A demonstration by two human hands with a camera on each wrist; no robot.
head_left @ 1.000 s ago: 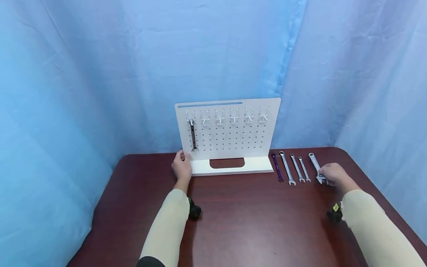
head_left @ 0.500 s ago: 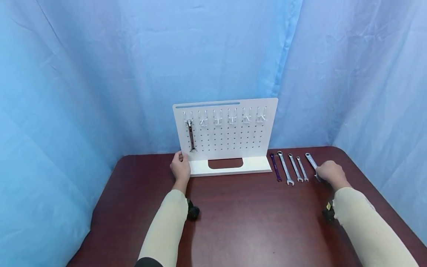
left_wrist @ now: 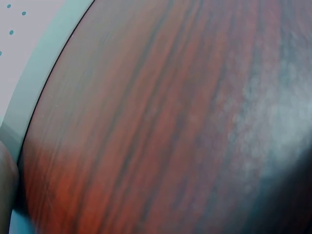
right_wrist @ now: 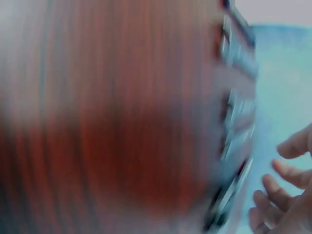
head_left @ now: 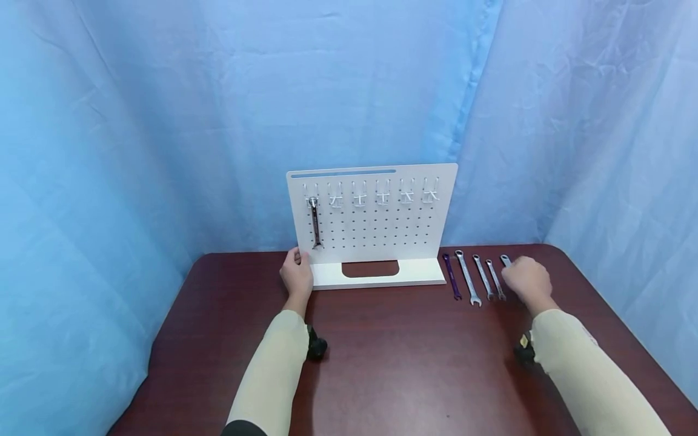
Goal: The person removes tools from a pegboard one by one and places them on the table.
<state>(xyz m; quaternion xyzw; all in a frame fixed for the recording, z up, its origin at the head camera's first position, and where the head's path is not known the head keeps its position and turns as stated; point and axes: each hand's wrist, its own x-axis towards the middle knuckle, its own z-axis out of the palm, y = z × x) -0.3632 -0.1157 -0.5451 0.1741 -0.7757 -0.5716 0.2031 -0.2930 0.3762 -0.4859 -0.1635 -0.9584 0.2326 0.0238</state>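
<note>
My left hand (head_left: 297,274) grips the lower left edge of a white pegboard stand (head_left: 382,251), fingers bent at its side. One combination wrench (head_left: 315,224) hangs from the leftmost hook. My right hand (head_left: 526,280) is over the adjustable wrench (head_left: 506,261), covering most of it in the head view. The right wrist view, though blurred, shows this hand's fingers (right_wrist: 280,192) spread and loosely bent with nothing between them. To its left lie a purple wrench (head_left: 452,277), a long silver wrench (head_left: 468,278) and two smaller wrenches, one of them the smallest wrench (head_left: 495,280).
Several wire hooks (head_left: 383,197) on the board carry no wrench. The dark red table (head_left: 392,357) stretches in front of the stand. Blue curtains (head_left: 349,85) surround the table at the back and sides.
My right hand has moved left and slightly up, from beside the adjustable wrench's jaw end to over its handle. My left hand has stayed at the pegboard stand's edge.
</note>
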